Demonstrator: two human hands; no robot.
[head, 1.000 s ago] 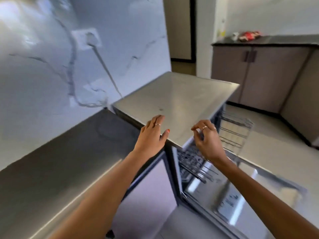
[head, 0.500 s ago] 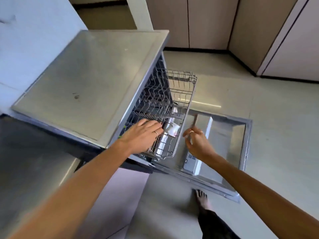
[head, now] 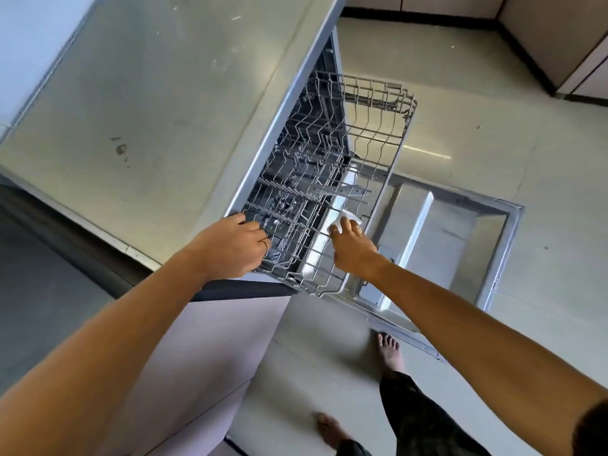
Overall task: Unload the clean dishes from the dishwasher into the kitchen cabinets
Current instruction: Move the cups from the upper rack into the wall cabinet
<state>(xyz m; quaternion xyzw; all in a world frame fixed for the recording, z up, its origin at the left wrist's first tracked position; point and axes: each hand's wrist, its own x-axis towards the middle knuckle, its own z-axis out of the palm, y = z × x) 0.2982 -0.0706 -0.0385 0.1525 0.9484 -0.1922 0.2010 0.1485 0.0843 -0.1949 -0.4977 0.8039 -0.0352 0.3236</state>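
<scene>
The dishwasher [head: 164,110] stands open, its wire upper rack [head: 378,133] pulled out over the lowered door [head: 460,232]. A white dish [head: 349,217] sits at the rack's near right side. My right hand [head: 353,250] reaches down onto it, fingertips curled over its top edge. My left hand [head: 230,248] is at the rack's near left corner, by the dishwasher's front edge, with its fingers curled down into the wires. The rest of the rack shows only bare tines. A longer white shape [head: 312,255] lies below the wires; I cannot tell what it is.
A dark countertop [head: 39,291] runs along my left. Beige cabinets [head: 559,34] line the far right corner. My bare feet [head: 390,350] stand on the pale floor beside the lowered door, which juts out over the floor.
My view tipped down from the dishwasher's top to the rack. Both hands dropped from the top edge; the left went to the rack's corner, the right onto the white dish.
</scene>
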